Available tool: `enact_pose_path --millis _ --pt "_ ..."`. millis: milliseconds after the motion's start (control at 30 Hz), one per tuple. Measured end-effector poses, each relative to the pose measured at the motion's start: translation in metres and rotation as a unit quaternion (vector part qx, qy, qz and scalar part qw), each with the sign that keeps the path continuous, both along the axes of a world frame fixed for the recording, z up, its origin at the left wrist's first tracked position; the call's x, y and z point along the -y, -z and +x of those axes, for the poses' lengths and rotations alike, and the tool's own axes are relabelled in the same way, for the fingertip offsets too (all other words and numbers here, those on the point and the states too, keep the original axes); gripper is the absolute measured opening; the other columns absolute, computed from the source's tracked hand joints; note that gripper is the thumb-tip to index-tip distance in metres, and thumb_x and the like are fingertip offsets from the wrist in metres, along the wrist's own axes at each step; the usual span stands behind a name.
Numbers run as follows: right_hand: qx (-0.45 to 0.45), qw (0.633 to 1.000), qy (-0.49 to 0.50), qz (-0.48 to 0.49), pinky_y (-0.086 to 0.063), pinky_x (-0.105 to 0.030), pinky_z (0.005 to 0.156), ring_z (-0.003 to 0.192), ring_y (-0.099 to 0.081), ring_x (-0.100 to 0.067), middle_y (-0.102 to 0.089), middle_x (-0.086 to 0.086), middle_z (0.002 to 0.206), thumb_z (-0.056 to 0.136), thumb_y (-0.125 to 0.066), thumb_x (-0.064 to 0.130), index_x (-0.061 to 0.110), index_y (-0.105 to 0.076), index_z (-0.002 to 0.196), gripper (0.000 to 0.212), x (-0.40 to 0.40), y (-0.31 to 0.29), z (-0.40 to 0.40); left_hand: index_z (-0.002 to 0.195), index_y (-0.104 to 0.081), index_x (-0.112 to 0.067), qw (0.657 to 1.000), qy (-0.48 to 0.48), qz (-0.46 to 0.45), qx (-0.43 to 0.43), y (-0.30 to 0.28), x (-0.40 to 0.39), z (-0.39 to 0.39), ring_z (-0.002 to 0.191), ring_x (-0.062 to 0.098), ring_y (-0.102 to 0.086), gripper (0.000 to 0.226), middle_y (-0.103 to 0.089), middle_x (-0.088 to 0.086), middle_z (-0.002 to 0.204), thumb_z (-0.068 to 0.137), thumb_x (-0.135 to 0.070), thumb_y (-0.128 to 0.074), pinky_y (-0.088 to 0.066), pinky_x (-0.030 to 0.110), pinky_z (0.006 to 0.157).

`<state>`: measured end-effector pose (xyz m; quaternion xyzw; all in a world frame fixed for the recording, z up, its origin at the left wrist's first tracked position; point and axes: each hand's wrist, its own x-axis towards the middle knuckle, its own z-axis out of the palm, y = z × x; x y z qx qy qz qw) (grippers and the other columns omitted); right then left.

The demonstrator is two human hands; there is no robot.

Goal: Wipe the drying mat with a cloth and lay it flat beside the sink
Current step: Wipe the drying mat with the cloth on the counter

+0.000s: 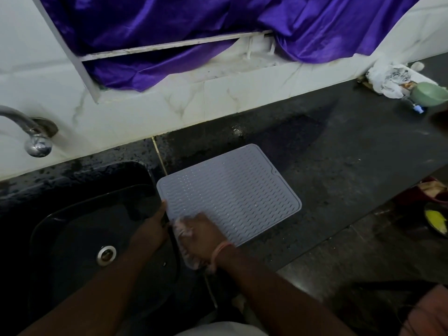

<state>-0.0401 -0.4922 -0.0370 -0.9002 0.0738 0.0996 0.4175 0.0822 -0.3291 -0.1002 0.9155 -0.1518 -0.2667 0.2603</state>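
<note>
A light grey ribbed drying mat (232,190) lies flat on the dark counter (339,170), just right of the black sink (80,226). My right hand (206,238) grips a pale pinkish cloth (184,248) and presses it on the mat's near left corner. My left hand (152,226) holds the mat's left edge at the sink's rim, thumb on top of the mat. Most of the cloth is hidden under my right hand.
A chrome tap (34,134) juts from the white tiled wall over the sink. A purple curtain (194,32) hangs above. At the far right of the counter stand a green bowl (429,94) and crumpled white bags (388,80). The counter's front edge runs diagonally at right.
</note>
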Motion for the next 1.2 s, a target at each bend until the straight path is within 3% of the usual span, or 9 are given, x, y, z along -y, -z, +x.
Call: enact_pose_path --millis 133,233,300,433,600,700,833,1000,1200 --pt "0.001 0.966 0.252 -0.057 -0.059 -0.041 0.076 0.077 -0.068 -0.015 -0.068 -0.006 0.097 0.097 -0.038 0.061 0.027 -0.064 0.1 0.043 0.134 0.0 -0.011 0.141 -0.043 -0.048 0.995 -0.036 -0.01 0.088 -0.008 0.001 -0.026 0.109 0.027 -0.062 0.051 -0.05 0.009 0.128 0.096 -0.03 -0.06 -0.049 0.037 0.088" --pt "-0.086 0.9 0.393 -0.169 -0.051 -0.046 0.096 0.108 -0.063 -0.034 -0.062 -0.02 0.125 0.094 -0.045 0.051 0.018 -0.06 0.131 0.051 0.221 0.014 -0.031 0.136 -0.058 -0.036 0.995 -0.006 -0.008 0.099 -0.003 -0.005 -0.042 0.109 0.018 -0.061 0.044 -0.052 0.003 0.129 0.092 -0.033 -0.067 -0.046 0.028 0.088" --pt "-0.097 0.897 0.396 -0.172 -0.046 -0.044 0.104 0.12 -0.056 -0.039 -0.058 -0.021 0.133 0.096 -0.052 0.036 0.011 -0.058 0.136 0.048 0.228 0.021 -0.035 0.136 -0.059 -0.033 0.995 0.0 0.008 0.097 -0.001 -0.006 -0.041 0.109 0.019 -0.061 0.046 -0.053 0.004 0.13 0.091 -0.036 -0.068 -0.045 0.026 0.085" --pt "-0.057 0.927 0.354 -0.113 -0.047 -0.027 0.076 0.093 -0.055 -0.013 -0.053 0.005 0.112 0.096 -0.053 0.041 0.013 -0.047 0.135 0.048 0.14 0.021 -0.03 0.133 -0.06 -0.036 0.996 -0.012 0.026 0.083 -0.004 0.0 -0.033 0.108 0.021 -0.061 0.046 -0.054 0.003 0.125 0.088 -0.037 -0.071 -0.048 0.033 0.088" --pt "-0.001 0.988 0.107 -0.115 -0.051 -0.041 0.099 0.114 -0.059 -0.03 -0.044 -0.012 0.138 0.09 -0.05 0.041 0.01 -0.044 0.143 0.061 0.02 0.02 -0.033 0.125 -0.061 -0.048 0.999 0.001 0.007 0.04 0.019 -0.016 -0.015 0.109 0.016 -0.065 0.052 -0.065 -0.003 0.123 0.076 -0.057 -0.074 -0.055 0.041 0.092" --pt "0.02 0.998 0.033 -0.051 -0.049 -0.035 0.099 0.11 -0.059 -0.027 -0.054 -0.012 0.125 0.089 -0.057 0.033 0.012 -0.059 0.13 0.046 0.015 0.012 -0.027 0.125 -0.064 -0.041 0.999 0.001 0.026 0.042 0.008 -0.016 -0.014 0.104 0.018 -0.068 0.047 -0.067 0.0 0.12 0.08 -0.049 -0.075 -0.056 0.042 0.089" --pt "0.017 0.978 0.203 -0.044 -0.058 -0.036 0.084 0.088 -0.066 -0.005 -0.063 0.007 0.106 0.091 -0.052 0.056 0.03 -0.059 0.119 0.039 0.119 0.016 -0.029 0.126 -0.061 -0.037 0.999 -0.011 0.017 0.034 0.0 -0.006 -0.022 0.101 0.013 -0.068 0.04 -0.063 0.001 0.122 0.087 -0.036 -0.071 -0.057 0.042 0.087" --pt "-0.077 0.908 0.367 -0.187 -0.05 -0.04 0.094 0.109 -0.062 -0.036 -0.064 -0.017 0.121 0.09 -0.047 0.05 0.013 -0.064 0.124 0.054 0.258 0.023 -0.041 0.134 -0.059 -0.031 0.999 -0.017 0.025 0.025 -0.004 0.004 -0.033 0.112 0.022 -0.065 0.044 -0.064 0.007 0.127 0.091 -0.039 -0.063 -0.053 0.038 0.095" --pt "-0.037 0.938 0.317 -0.133 -0.05 -0.034 0.085 0.107 -0.061 -0.027 -0.051 -0.005 0.117 0.096 -0.054 0.033 0.009 -0.048 0.134 0.045 0.13 0.016 -0.039 0.153 -0.033 -0.023 0.998 0.035 0.054 0.027 0.0 0.002 -0.038 0.13 0.027 -0.052 0.067 -0.047 0.012 0.147 0.095 -0.018 -0.065 -0.042 0.028 0.104"
